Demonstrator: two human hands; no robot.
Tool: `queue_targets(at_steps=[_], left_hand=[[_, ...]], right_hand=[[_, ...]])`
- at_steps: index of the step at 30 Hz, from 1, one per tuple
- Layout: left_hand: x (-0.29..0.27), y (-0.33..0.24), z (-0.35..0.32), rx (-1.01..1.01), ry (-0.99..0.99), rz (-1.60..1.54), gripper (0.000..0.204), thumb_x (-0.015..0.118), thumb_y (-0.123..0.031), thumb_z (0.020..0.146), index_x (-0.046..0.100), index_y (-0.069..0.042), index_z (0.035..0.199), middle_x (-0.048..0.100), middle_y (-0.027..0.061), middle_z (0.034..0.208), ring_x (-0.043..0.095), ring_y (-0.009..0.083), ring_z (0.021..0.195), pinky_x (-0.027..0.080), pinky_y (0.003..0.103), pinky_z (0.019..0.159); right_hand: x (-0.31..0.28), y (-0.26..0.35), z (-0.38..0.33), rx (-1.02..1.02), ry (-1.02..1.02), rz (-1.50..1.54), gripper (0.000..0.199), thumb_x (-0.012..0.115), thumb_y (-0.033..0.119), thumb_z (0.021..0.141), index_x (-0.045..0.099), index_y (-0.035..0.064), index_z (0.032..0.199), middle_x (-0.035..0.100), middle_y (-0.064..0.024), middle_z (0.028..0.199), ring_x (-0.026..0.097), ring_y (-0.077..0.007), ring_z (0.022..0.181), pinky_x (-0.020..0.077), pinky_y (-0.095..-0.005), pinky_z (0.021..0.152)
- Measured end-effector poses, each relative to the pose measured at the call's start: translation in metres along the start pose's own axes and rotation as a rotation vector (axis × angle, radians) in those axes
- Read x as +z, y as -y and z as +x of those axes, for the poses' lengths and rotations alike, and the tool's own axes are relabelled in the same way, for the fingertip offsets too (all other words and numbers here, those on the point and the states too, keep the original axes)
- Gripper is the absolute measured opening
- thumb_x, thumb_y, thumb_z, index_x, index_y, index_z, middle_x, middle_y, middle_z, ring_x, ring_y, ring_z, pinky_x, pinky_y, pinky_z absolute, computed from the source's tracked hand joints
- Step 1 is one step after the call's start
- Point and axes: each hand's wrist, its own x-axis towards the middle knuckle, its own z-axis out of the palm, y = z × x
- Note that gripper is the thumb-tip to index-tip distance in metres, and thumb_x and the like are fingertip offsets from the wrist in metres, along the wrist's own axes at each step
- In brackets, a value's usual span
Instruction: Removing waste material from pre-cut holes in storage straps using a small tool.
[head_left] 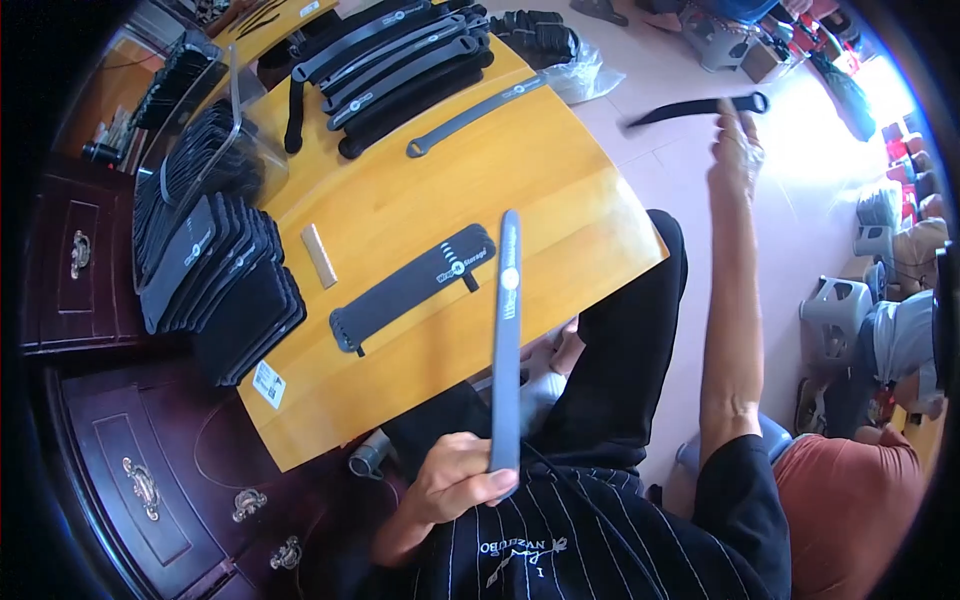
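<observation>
Close to my body, my left hand [462,478] is closed on the lower end of a long grey strap [508,330], which points away from me with its printed face showing. My right hand [737,150] reaches far out to the right, beyond the table edge. Its fingers pinch a black strap [690,108] that has a loop at one end and blurs at the other. Between the hands and the piles, a short stack of dark grey straps [405,285] lies tied on the wooden table [560,160]. Further back lies a single grey strap [475,118].
Piled black straps [240,285] line the table's left side, next to a clear plastic bin [265,165]. More strap bundles [400,70] lie at the back. A small tan strip [320,255] rests on the table. Dark wooden drawers [150,470] stand left; a person in red [850,510] sits right.
</observation>
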Motion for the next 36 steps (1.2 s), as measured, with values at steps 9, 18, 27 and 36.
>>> queue_targets(at_steps=[9,18,27,36], left_hand=[[-0.019,0.007,0.022,0.178,-0.33,-0.002,0.031,0.047,-0.02,0.093,0.062,0.005,0.086,0.062,0.0152,0.081,0.058,0.019,0.065,0.047,0.03,0.062],[-0.029,0.016,0.027,0.142,-0.467,-0.19,0.04,0.04,-0.03,0.1,0.046,0.005,0.117,0.035,0.0002,0.061,0.033,0.0098,0.048,0.035,0.027,0.043],[-0.05,0.024,0.022,0.239,-0.451,-0.435,0.059,0.027,-0.052,0.1,0.048,0.001,0.116,0.034,-0.001,0.061,0.032,0.0092,0.05,0.033,0.026,0.045],[-0.047,0.019,0.031,0.291,-0.637,-0.292,0.051,0.04,-0.045,0.099,0.043,-0.001,0.124,0.054,0.0125,0.081,0.051,0.0188,0.068,0.044,0.033,0.068]], right_hand=[[0.068,0.029,-0.105,-0.831,0.467,-0.755,0.009,0.063,0.018,0.083,0.054,0.0141,0.085,0.057,-0.0044,0.089,0.062,-0.0291,0.077,0.048,-0.0423,0.06],[0.113,0.022,-0.148,-0.787,0.865,-0.858,0.012,0.061,0.017,0.084,0.054,0.0078,0.086,0.057,-0.0081,0.085,0.063,-0.0282,0.082,0.0515,-0.0402,0.066],[0.12,0.022,-0.155,-0.567,1.043,-0.625,0.028,0.071,0.028,0.081,0.066,0.0057,0.097,0.062,-0.0078,0.092,0.065,-0.0249,0.084,0.0522,-0.0356,0.072],[0.131,0.012,-0.157,-0.501,0.991,-0.64,0.022,0.07,0.025,0.083,0.069,0.0067,0.095,0.065,-0.0082,0.092,0.067,-0.0243,0.083,0.0529,-0.0339,0.072]])
